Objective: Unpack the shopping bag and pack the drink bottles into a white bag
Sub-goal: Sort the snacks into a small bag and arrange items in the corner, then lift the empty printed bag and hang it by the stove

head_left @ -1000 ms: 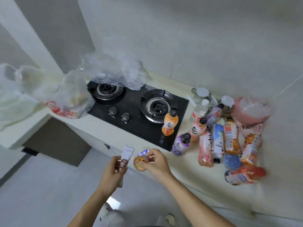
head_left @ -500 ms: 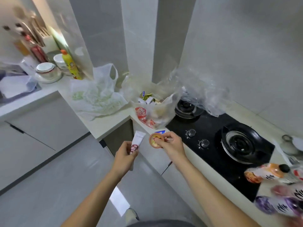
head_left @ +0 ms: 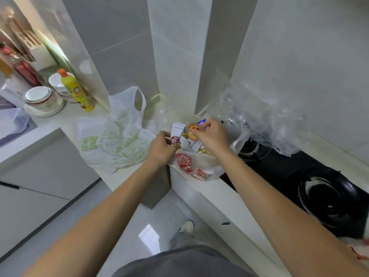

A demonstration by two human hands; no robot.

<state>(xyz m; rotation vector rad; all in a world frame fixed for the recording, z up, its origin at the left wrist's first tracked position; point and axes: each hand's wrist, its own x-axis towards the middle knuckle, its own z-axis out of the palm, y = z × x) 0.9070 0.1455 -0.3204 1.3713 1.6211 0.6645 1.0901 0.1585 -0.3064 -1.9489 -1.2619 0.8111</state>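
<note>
Your left hand (head_left: 161, 145) is clamped on a white sachet (head_left: 176, 132); your right hand (head_left: 212, 134) pinches a round orange snack pack (head_left: 193, 130). Both hover over the red-printed shopping bag (head_left: 191, 162). Drop them well inside its mouth. The white bag (head_left: 117, 142) lies at 9 o'clock on the surface (head_left: 65, 118); no drink bottles show clearly.

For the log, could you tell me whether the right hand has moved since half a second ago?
Yes. The right hand has moved forward, now over the red-printed bag.

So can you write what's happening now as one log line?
left hand: holds white sachet | right hand: holds round orange snack | both above red-print bag
</note>
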